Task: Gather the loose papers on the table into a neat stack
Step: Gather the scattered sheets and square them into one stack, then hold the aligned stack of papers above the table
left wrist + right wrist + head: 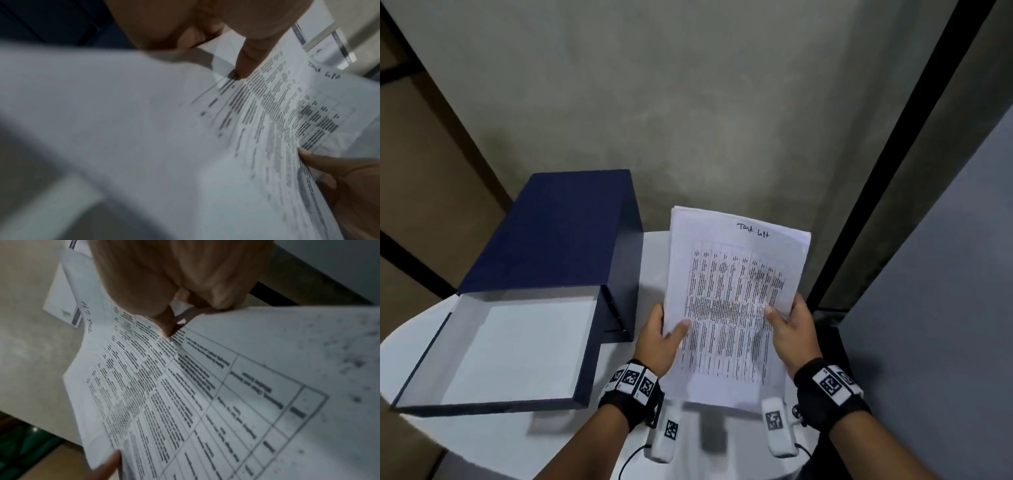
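Observation:
A stack of white papers (732,298) with a printed table and handwriting at the top is held up above the white table (493,442), tilted toward me. My left hand (661,337) grips its left edge, thumb on the top sheet. My right hand (792,327) grips the right edge the same way. In the left wrist view the left thumb (248,58) presses on the papers (257,123). In the right wrist view the right thumb (164,321) lies on the papers (205,394). The fingers under the stack are mostly hidden.
An open dark blue box file (517,342) with a white inside lies on the table's left half, its lid (558,233) standing up behind it. A grey wall (688,102) is behind the table and a grey panel (945,274) stands at the right.

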Action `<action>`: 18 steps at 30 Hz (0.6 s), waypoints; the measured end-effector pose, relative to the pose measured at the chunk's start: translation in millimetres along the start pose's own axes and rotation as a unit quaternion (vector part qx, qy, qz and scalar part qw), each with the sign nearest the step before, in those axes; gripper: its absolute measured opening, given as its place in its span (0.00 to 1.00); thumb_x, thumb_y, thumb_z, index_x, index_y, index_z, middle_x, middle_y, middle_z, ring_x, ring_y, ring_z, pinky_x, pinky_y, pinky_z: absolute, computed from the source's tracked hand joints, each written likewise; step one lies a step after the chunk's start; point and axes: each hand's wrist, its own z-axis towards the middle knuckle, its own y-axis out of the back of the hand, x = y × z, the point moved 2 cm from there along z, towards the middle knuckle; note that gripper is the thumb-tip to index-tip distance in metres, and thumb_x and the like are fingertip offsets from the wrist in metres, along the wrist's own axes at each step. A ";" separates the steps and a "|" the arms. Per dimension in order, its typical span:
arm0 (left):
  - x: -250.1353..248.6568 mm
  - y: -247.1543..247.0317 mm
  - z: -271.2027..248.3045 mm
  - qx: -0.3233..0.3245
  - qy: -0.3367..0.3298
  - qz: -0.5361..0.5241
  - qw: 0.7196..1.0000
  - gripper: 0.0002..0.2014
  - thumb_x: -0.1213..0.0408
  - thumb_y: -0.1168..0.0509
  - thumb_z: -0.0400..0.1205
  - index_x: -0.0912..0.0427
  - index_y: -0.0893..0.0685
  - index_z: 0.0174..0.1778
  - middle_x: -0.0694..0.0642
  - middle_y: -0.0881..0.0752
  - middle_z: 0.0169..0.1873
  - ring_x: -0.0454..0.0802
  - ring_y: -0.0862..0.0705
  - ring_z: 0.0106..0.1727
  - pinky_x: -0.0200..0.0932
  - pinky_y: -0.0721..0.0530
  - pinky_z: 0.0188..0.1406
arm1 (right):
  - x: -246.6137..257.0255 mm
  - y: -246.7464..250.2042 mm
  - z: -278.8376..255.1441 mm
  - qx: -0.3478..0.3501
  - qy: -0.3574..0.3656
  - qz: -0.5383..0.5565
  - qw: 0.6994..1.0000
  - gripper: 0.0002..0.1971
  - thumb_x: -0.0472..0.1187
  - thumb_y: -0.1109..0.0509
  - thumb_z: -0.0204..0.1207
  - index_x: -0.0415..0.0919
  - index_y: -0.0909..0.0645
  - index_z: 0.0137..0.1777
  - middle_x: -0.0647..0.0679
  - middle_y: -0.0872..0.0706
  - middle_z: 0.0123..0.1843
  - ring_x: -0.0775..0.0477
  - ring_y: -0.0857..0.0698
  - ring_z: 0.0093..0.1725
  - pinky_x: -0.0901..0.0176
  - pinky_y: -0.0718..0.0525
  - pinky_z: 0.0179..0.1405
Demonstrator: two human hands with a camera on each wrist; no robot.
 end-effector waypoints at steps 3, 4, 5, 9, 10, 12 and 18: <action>-2.5 3.5 -13.8 0.017 -0.004 -0.001 1.000 0.13 0.60 0.31 0.80 0.47 0.22 0.59 0.41 0.12 0.55 0.34 0.15 0.57 0.40 0.18 0.60 | 10.2 8.4 4.0 -0.013 -0.004 0.056 0.998 0.20 0.27 0.33 0.83 0.47 0.22 0.70 0.55 0.12 0.63 0.59 0.13 0.62 0.55 0.19 0.66; -0.9 5.2 -19.9 0.023 -0.004 0.010 1.000 0.13 0.60 0.31 0.80 0.46 0.22 0.59 0.41 0.13 0.56 0.35 0.15 0.59 0.42 0.19 0.62 | 12.9 10.2 6.1 -0.014 -0.003 0.073 0.997 0.20 0.27 0.34 0.83 0.44 0.22 0.71 0.54 0.12 0.63 0.60 0.13 0.62 0.55 0.20 0.67; 0.3 6.7 -26.8 0.029 -0.007 0.018 0.999 0.14 0.59 0.31 0.80 0.46 0.23 0.60 0.40 0.13 0.57 0.34 0.17 0.60 0.42 0.20 0.64 | 16.4 11.6 7.6 -0.012 -0.002 0.085 0.996 0.19 0.26 0.34 0.83 0.43 0.22 0.70 0.56 0.12 0.62 0.63 0.13 0.59 0.56 0.20 0.66; -8.4 11.6 -54.4 0.030 -0.034 0.059 0.997 0.19 0.62 0.33 0.81 0.49 0.28 0.67 0.40 0.17 0.63 0.34 0.20 0.65 0.39 0.23 0.67 | 24.3 8.2 10.2 0.027 0.008 0.095 0.995 0.17 0.26 0.35 0.84 0.50 0.22 0.62 0.61 0.13 0.56 0.74 0.12 0.48 0.64 0.19 0.60; -13.8 14.0 -60.5 0.016 -0.031 0.056 0.998 0.19 0.64 0.34 0.82 0.49 0.27 0.67 0.40 0.16 0.63 0.35 0.20 0.66 0.40 0.23 0.67 | 24.7 6.6 10.2 0.045 0.009 0.093 0.995 0.17 0.28 0.34 0.84 0.53 0.21 0.60 0.62 0.12 0.57 0.72 0.12 0.51 0.63 0.19 0.61; -27.2 25.0 -72.6 -0.016 -0.019 0.029 0.999 0.18 0.69 0.33 0.81 0.47 0.24 0.65 0.39 0.14 0.59 0.37 0.18 0.64 0.40 0.22 0.65 | 20.6 3.5 11.8 0.111 -0.002 0.084 0.990 0.16 0.32 0.33 0.84 0.55 0.20 0.63 0.59 0.11 0.61 0.65 0.12 0.59 0.60 0.17 0.63; -71.0 108.9 -122.4 -0.064 0.046 -0.048 0.996 0.21 0.67 0.28 0.69 0.59 0.17 0.59 0.64 0.12 0.54 0.66 0.13 0.55 0.65 0.17 0.54 | -8.7 11.7 -1.0 0.297 -0.087 -0.005 0.951 0.33 0.67 0.21 0.64 0.53 0.19 0.66 0.53 0.08 0.61 0.47 0.09 0.56 0.47 0.16 0.59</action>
